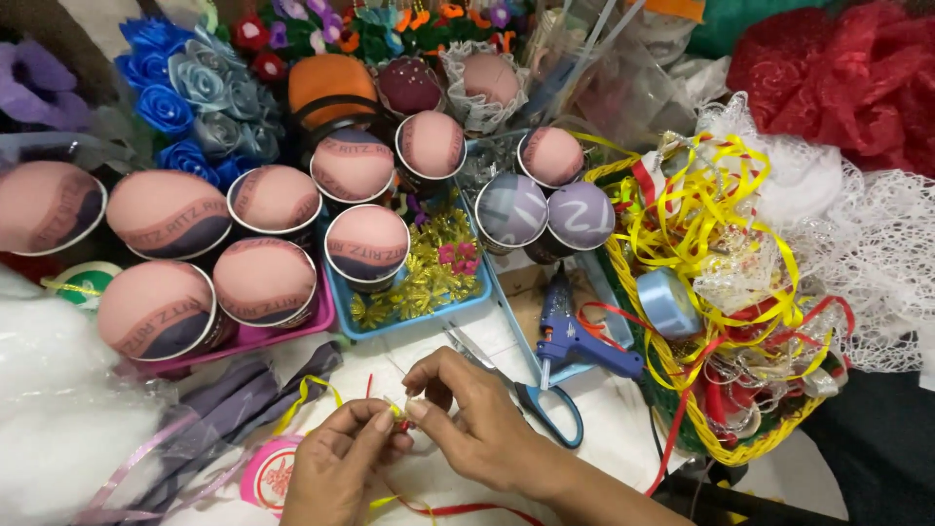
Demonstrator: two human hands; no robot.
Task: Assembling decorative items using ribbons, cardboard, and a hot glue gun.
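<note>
Both hands pinch a tiny ribbon ornament at the bottom of the head view.

Head view: at six o'clock the left hand (341, 458) and right hand (467, 414) meet, fingertips closed on a small red-and-yellow ribbon piece (399, 417), its loose red and yellow tails trailing downward; it looks only partly formed. At twelve to nine o'clock stand many fabric-covered round cushions (265, 281) in cups, seemingly finished but undecorated. Scissors (531, 390) lie just right of the hands, a blue glue gun (575, 336) toward three o'clock, beside a yellow basket (726, 443) of tangled ribbon.
</note>
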